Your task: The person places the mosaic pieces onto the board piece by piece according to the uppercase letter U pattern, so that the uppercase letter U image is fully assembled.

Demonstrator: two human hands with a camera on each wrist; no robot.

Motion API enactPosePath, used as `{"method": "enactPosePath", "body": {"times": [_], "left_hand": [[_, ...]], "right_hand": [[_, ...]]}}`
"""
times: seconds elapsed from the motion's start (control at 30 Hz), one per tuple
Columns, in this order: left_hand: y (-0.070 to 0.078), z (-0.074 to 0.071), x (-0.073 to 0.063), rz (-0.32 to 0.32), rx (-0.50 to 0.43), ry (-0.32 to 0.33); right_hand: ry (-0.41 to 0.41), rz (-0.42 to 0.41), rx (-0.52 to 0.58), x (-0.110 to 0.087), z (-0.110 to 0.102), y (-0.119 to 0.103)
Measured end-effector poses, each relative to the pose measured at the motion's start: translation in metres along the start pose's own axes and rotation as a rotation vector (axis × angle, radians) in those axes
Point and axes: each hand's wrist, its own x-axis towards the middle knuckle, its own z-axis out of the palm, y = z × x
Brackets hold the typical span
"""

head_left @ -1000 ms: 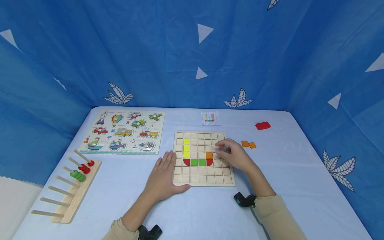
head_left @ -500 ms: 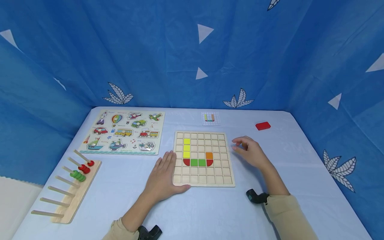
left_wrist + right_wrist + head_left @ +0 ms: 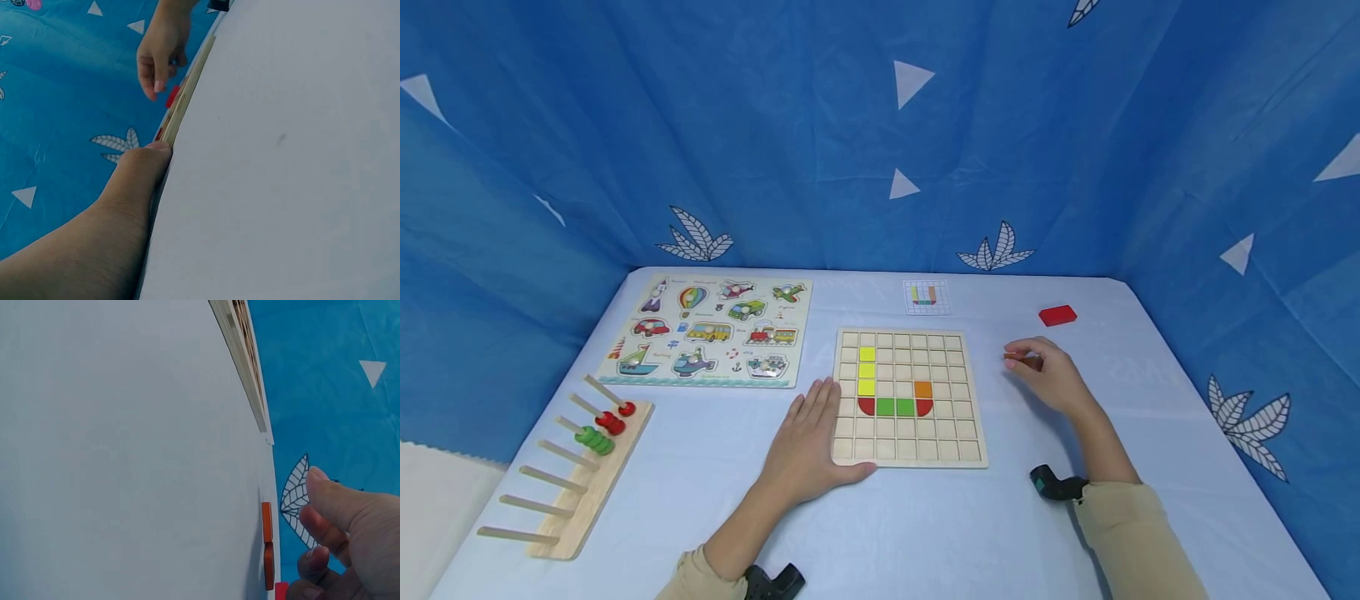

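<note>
A wooden grid board [image 3: 951, 452] lies mid-table, its tiles forming a U: yellow squares [image 3: 867, 370] up the left, two green squares [image 3: 896, 407] between red quarter-rounds [image 3: 867, 406], and one orange square [image 3: 923, 389] at right. My left hand [image 3: 805, 450] lies flat by the board's left side, thumb along the front edge; the left wrist view shows that thumb [image 3: 161, 146] against the wood. Over two loose orange tiles hovers my right hand [image 3: 1048, 379], fingers loosely bent. In the right wrist view both tiles [image 3: 267, 522] rest on the table, apart from the thumb and fingers.
Behind the board lies a small pattern card [image 3: 927, 297]. A red block [image 3: 1057, 315] sits farther back at right. At left are a vehicle puzzle board [image 3: 707, 358] and a peg stand [image 3: 568, 525] with red and green beads. Blue curtain [image 3: 820, 167] encloses the table's back.
My right hand has moved right, from above the grid board to over the two loose orange tiles. My left hand and the board have stayed in place.
</note>
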Motion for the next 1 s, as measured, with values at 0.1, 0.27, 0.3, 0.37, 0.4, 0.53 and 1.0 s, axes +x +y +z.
{"method": "enactPosePath", "body": {"times": [0.1,0.27,0.3,0.37,0.4,0.53,1.0], "left_hand": [[0.0,0.0,0.0,-0.001,-0.004,-0.001],[0.0,-0.001,0.0,-0.001,-0.005,-0.002],[0.001,-0.001,0.0,-0.001,-0.005,-0.002],[0.001,-0.001,0.0,0.0,-0.006,-0.001],[0.001,-0.001,0.0,0.0,-0.008,0.0],[0.001,-0.001,-0.001,0.001,-0.01,0.004],[0.001,-0.001,-0.001,0.0,-0.018,0.012]], "right_hand": [[0.004,0.007,-0.005,0.001,0.0,0.003],[0.001,0.022,0.008,0.003,0.0,0.006],[0.001,0.024,0.009,0.003,0.0,0.007],[0.001,0.025,0.01,0.003,0.0,0.008],[0.001,0.025,0.007,0.003,0.0,0.009],[-0.004,0.021,-0.018,0.005,0.001,0.013],[-0.01,0.002,-0.103,0.008,0.005,0.019]]}}
